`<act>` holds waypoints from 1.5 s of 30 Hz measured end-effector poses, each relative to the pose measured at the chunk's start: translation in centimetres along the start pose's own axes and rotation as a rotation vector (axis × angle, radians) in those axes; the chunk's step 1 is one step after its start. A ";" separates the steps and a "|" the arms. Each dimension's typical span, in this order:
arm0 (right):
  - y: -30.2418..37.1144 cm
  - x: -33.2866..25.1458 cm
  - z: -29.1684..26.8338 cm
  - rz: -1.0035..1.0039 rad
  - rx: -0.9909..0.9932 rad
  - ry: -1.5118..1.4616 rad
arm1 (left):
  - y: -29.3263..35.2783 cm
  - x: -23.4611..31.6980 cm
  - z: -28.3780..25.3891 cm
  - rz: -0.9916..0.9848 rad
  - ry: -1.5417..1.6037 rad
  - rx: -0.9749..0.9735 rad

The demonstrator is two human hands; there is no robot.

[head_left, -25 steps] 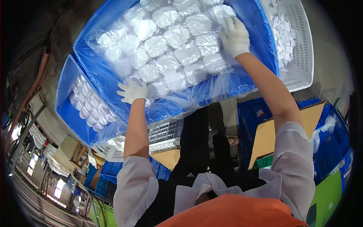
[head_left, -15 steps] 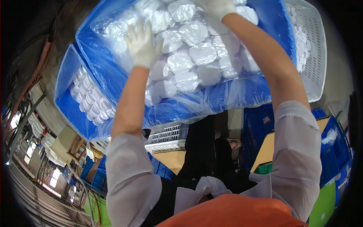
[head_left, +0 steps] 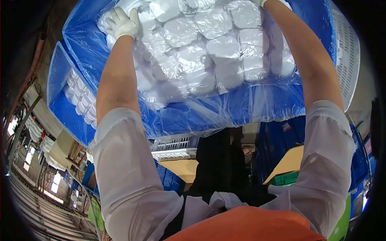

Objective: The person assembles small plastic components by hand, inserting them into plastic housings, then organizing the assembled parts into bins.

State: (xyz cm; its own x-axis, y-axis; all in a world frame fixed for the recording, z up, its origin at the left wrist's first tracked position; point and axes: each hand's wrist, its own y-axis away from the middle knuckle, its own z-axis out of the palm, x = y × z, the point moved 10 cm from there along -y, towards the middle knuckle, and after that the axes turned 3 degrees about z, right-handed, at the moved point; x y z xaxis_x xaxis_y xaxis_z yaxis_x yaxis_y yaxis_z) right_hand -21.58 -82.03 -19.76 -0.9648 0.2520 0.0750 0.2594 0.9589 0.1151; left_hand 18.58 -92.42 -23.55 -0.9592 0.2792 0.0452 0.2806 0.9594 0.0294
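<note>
A large blue bin (head_left: 193,116) holds rows of white rounded pieces (head_left: 229,76) lying under a clear plastic sheet (head_left: 181,34). My left hand (head_left: 122,24), in a white glove, rests on the sheet at the far left of the rows. Its fingers are spread and nothing is in them. At the top edge, only the glove cuff and a bit of my right hand (head_left: 261,2) show, over the far right part of the bin; its fingers are out of view. The plastic hangs in wrinkles along the bin's near wall.
On the left stands a second blue bin (head_left: 60,96) with stacked white pieces. A white perforated crate (head_left: 348,60) is at the right. Below are a white slatted crate (head_left: 175,153), a blue bin (head_left: 277,140) and cardboard (head_left: 287,162) around my legs.
My hands have moved apart: the left one outward to the left and farther away, the right one to the right and mostly past the top edge. The big bin sits lower in view.
</note>
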 end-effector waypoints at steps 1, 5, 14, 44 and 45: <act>0.1 0.1 0.3 0.006 0.004 0.007 | -0.1 0.1 0.1 0.006 -0.006 -0.009; 0.1 -1.0 -0.6 0.013 -0.030 -0.068 | 0.4 -0.6 -3.0 -0.036 -0.075 0.155; 14.4 -5.8 -5.0 -0.521 0.124 -0.311 | 20.5 12.7 -5.6 0.610 -0.019 -0.240; 27.2 1.3 1.9 -1.117 -0.310 -0.260 | 28.6 14.8 -3.9 0.964 0.030 -0.437; 27.7 1.9 3.0 -1.178 -0.402 -0.228 | 28.8 14.4 -3.3 0.941 0.013 -0.464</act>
State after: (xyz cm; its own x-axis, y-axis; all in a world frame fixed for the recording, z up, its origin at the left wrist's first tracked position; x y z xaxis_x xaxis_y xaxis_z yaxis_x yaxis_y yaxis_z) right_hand -16.32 -54.57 -19.38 -0.5943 -0.6703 -0.4445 -0.8035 0.5196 0.2906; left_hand 13.01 -60.87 -18.76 -0.3473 0.9013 0.2590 0.9016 0.2451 0.3563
